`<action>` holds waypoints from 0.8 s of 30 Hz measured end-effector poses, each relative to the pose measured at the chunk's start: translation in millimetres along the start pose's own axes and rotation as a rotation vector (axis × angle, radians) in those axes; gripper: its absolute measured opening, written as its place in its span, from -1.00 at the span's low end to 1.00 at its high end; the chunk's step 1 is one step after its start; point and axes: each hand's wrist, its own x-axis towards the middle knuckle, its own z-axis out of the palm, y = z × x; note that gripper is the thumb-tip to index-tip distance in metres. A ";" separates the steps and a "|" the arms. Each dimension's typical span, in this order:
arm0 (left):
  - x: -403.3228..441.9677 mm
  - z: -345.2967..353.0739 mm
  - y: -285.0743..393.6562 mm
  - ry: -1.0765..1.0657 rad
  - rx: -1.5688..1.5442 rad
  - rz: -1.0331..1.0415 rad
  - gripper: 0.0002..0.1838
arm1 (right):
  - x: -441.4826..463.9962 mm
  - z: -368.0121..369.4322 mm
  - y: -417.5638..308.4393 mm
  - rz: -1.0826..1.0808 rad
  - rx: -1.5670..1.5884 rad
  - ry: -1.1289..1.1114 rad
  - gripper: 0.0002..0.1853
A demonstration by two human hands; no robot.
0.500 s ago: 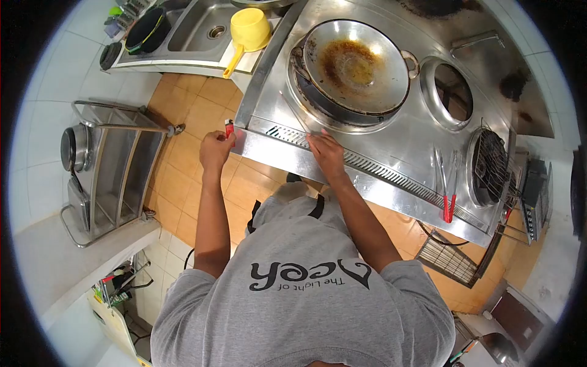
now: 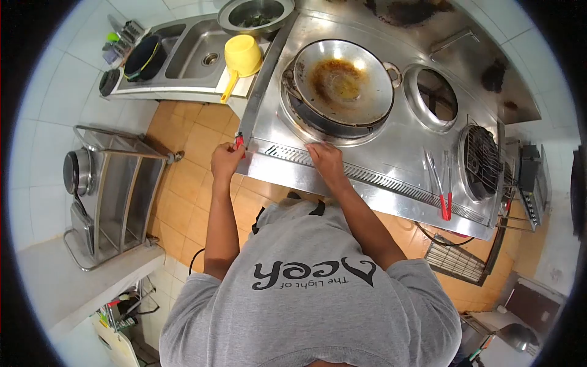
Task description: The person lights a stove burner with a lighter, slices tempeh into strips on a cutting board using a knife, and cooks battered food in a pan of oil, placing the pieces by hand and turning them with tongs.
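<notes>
My left hand [image 2: 227, 160] is closed around a red lighter [image 2: 239, 144], held upright at the stove's front left corner. My right hand [image 2: 327, 161] is pinched on a thin stick [image 2: 292, 129] over the slotted strip [image 2: 379, 178] along the stove's front; the stick slants up and left toward the burner rim and is hard to see. Behind the hands, a large two-handled wok [image 2: 343, 82] with brown residue and a little oily liquid sits on the left burner. No flame shows.
Red-handled tongs [image 2: 446, 207] lie on the stove's right part, near a burner with a wire grate [image 2: 481, 160]. An open burner ring [image 2: 430, 98] lies right of the wok. Back left are a yellow dipper [image 2: 243, 55], sink [image 2: 199, 52] and metal bowl [image 2: 256, 15]. A rack [image 2: 131, 189] stands left.
The view has shifted, showing more of the metal bowl by the sink. My left hand with the lighter is a little nearer my right hand. The stick now points closer beneath the wok.
</notes>
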 end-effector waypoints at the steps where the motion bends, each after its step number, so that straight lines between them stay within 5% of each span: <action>1: 1.5 0.0 -1.7 0.005 -0.012 0.015 -0.62 | 2.7 -4.5 -4.3 0.068 0.002 -0.002 -0.87; 3: 3.9 0.5 -5.5 0.017 -0.031 0.042 -0.63 | 2.9 7.1 7.5 0.158 0.097 0.160 -0.75; 7: 6.7 1.9 -11.7 0.021 0.000 0.078 -0.63 | -9.8 19.3 21.6 0.683 0.460 0.203 -0.72; 14: 11.9 23.7 14.0 -0.092 0.227 0.215 -0.63 | -33.7 3.6 25.2 0.546 0.227 0.024 -0.72; 24: 51.0 82.9 29.3 -0.069 0.649 0.335 -0.60 | -65.2 -18.3 27.3 0.895 0.676 -0.292 -0.65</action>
